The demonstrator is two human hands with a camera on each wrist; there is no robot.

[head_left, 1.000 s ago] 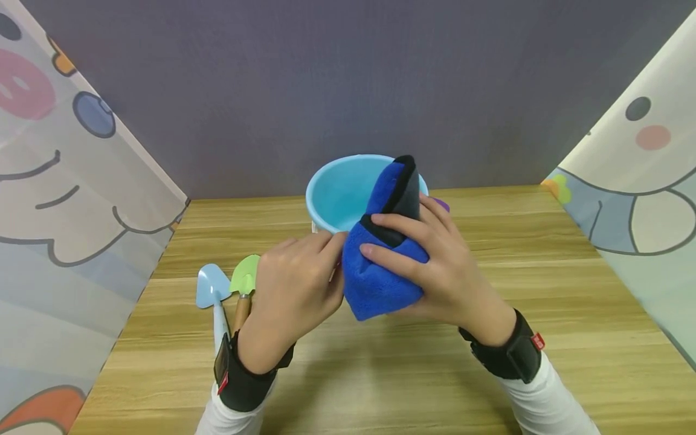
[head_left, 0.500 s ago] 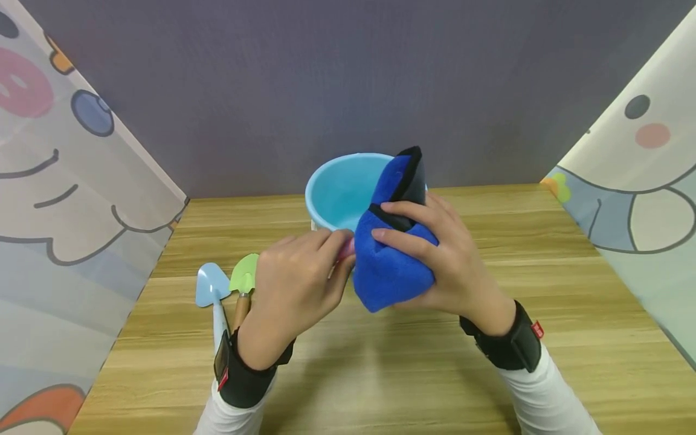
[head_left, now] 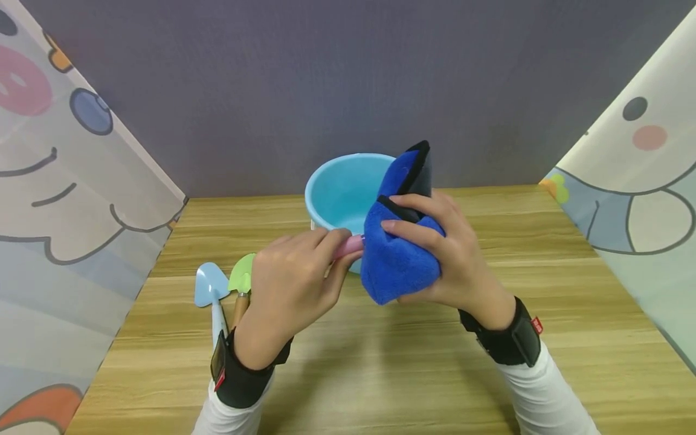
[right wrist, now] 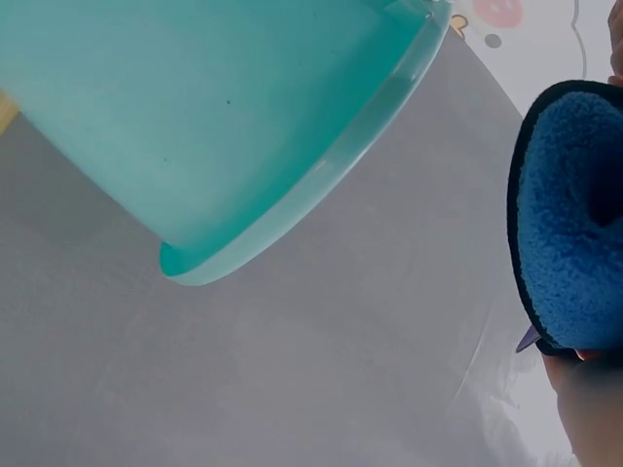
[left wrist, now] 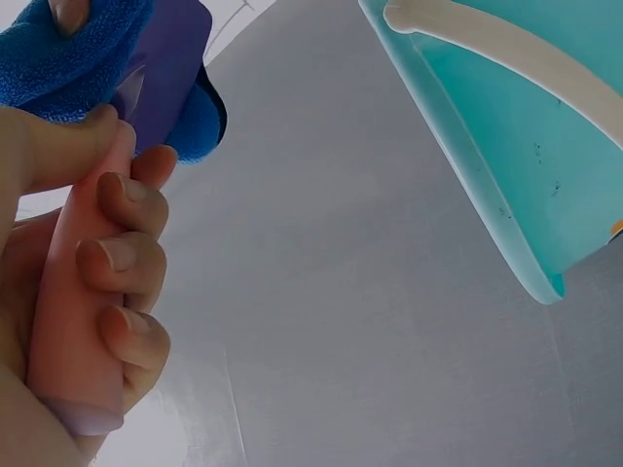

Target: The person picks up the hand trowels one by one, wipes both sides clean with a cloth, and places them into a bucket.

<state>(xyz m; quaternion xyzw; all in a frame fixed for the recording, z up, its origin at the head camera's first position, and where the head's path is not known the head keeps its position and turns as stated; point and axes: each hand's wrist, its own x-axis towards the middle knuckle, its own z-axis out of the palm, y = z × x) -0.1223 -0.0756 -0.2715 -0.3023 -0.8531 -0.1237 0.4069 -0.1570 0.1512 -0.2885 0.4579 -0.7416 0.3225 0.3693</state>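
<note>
My left hand grips the pink handle of a small trowel, fingers curled round it and thumb near its neck. The trowel's purple blade shows partly in the left wrist view, with a blue cloth folded about it. My right hand holds this black-edged, plush cloth, its fingers bent over the near side. In the head view the cloth hides the blade. Both hands are raised in front of a light blue bucket, and the cloth overlaps its right side.
Left of my left hand, a light blue trowel and a green trowel with a wooden handle lie on the wood-grain table. The bucket stands at the back by a dark grey wall and has a white carry handle.
My right hand and the cloth have moved right and slightly up, away from my left hand. The trowel's pink handle has come into view between them. My left hand has stayed nearly still.
</note>
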